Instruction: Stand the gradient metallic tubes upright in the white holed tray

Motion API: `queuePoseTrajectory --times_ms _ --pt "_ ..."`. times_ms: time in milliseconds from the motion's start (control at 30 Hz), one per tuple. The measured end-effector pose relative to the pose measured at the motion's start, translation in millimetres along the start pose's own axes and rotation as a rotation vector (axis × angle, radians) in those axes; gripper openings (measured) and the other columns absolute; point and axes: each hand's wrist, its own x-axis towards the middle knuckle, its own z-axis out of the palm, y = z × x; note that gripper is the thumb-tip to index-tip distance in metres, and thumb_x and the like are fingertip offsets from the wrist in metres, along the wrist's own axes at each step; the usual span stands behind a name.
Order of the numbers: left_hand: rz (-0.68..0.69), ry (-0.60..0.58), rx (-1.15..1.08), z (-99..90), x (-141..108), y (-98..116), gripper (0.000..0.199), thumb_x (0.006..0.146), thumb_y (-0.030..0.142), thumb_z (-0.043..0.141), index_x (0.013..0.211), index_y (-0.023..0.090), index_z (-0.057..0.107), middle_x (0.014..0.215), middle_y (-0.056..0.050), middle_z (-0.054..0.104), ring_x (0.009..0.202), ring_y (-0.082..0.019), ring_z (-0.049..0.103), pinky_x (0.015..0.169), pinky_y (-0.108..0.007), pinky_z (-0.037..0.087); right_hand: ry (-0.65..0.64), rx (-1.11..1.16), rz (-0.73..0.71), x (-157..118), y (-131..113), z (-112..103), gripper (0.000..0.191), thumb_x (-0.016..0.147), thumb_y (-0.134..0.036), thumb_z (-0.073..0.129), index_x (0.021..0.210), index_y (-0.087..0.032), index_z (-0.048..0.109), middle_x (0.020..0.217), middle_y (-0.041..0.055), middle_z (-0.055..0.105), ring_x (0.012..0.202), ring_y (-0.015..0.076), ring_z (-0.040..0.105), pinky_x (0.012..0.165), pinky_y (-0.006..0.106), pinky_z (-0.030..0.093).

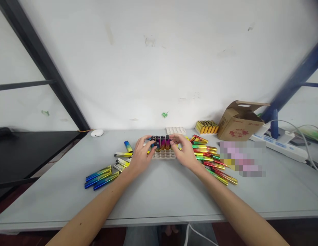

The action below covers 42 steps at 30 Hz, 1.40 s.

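In front of me a pale tray with round holes (164, 155) holds a row of shiny purple-and-gold lighters (163, 142) with black tops, standing upright. My left hand (141, 155) is closed at the row's left end, thumb and fingers pinching a dark-topped bluish lighter (157, 146). At the right end, my right hand (185, 153) curls its thumb and fingertips around a lighter; the fingers partly hide it. Yellow and silver lighters (123, 162) lie loose beside my left hand. Red, green and gold lighters (210, 158) are scattered by my right hand.
Blue-and-gold lighters (101, 177) lie at the left. Behind are another holed tray (176, 130), a block of upright gold lighters (207, 127) and an open cardboard box (239, 124). A white power strip (279, 145) with cables lies at right; a white case (97, 133) sits back left.
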Motion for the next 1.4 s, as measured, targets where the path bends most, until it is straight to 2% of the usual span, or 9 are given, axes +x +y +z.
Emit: queuePoseTrajectory --times_ms 267,633,733,833,967,1100,1200,1300,1400 --pt "0.029 0.014 0.001 -3.4 3 1 0.019 0.094 0.025 0.048 0.11 0.022 0.059 0.125 -0.009 0.053 0.116 -0.022 0.05 0.1 -0.041 0.044 0.001 -0.017 0.021 1 1 -2 0.02 0.087 -0.022 0.052 0.105 -0.021 0.059 0.105 0.007 0.065 0.089 0.0196 0.061 0.08 0.036 0.049" --pt "0.04 -0.005 -0.013 -5.4 3 -5 0.02 0.094 0.026 0.05 0.112 0.024 0.059 0.126 -0.009 0.052 0.116 -0.024 0.051 0.1 -0.044 0.045 0.0 -0.033 0.041 2 2 -4 0.019 0.087 -0.024 0.049 0.103 -0.022 0.06 0.107 0.007 0.064 0.09 0.0205 0.061 0.072 0.034 0.049" --pt "0.023 0.022 -0.015 -4.2 3 -5 0.024 0.094 0.027 0.049 0.117 0.025 0.057 0.124 -0.009 0.053 0.115 -0.023 0.052 0.099 -0.043 0.046 0.004 -0.047 0.019 2 3 -4 0.019 0.087 -0.023 0.049 0.103 -0.022 0.059 0.105 0.007 0.064 0.089 0.0206 0.061 0.075 0.035 0.049" --pt "0.022 0.044 0.001 -4.3 3 -3 0.022 0.095 0.026 0.048 0.114 0.024 0.06 0.122 -0.009 0.054 0.113 -0.023 0.053 0.099 -0.043 0.046 0.013 -0.13 -0.027 3 5 -5 0.019 0.086 -0.021 0.049 0.102 -0.022 0.06 0.103 0.0074 0.064 0.095 0.0233 0.06 0.082 0.039 0.049" --pt "0.053 -0.017 0.052 -6.3 4 0 0.03 0.094 0.02 0.041 0.117 0.026 0.06 0.127 -0.009 0.053 0.121 -0.025 0.049 0.102 -0.046 0.044 -0.01 -0.357 -0.113 2 9 -6 0.023 0.086 -0.021 0.049 0.105 -0.022 0.061 0.109 0.0095 0.062 0.109 0.0281 0.053 0.097 0.047 0.042" --pt "0.09 -0.082 0.071 -8.5 4 1 0.038 0.094 0.018 0.037 0.128 0.024 0.054 0.136 -0.011 0.047 0.129 -0.025 0.043 0.106 -0.045 0.039 -0.087 -0.505 -0.161 -1 14 -4 0.032 0.086 -0.023 0.05 0.117 -0.02 0.059 0.121 0.0126 0.056 0.119 0.0301 0.047 0.104 0.048 0.039" --pt "0.006 -0.038 0.09 -11.1 6 -4 0.037 0.095 0.021 0.037 0.129 0.022 0.052 0.133 -0.012 0.051 0.124 -0.025 0.047 0.105 -0.045 0.04 -0.117 -0.529 -0.143 -3 17 -3 0.035 0.087 -0.023 0.05 0.121 -0.019 0.057 0.126 0.0132 0.054 0.12 0.0301 0.046 0.104 0.048 0.039" --pt "-0.172 0.039 0.218 -14.0 6 -15 0.036 0.093 0.024 0.039 0.124 0.018 0.054 0.128 -0.015 0.055 0.12 -0.029 0.05 0.102 -0.048 0.04 -0.126 -0.52 -0.122 -3 19 -2 0.036 0.088 -0.024 0.049 0.122 -0.021 0.056 0.127 0.0127 0.052 0.121 0.0302 0.046 0.104 0.049 0.04" --pt "-0.342 -0.023 0.452 -16.9 3 -31 0.032 0.089 0.024 0.04 0.112 0.015 0.061 0.116 -0.018 0.063 0.12 -0.037 0.049 0.102 -0.057 0.035 -0.136 -0.506 -0.113 -4 19 -2 0.036 0.087 -0.025 0.049 0.123 -0.021 0.054 0.129 0.0129 0.051 0.122 0.0305 0.046 0.104 0.05 0.04"
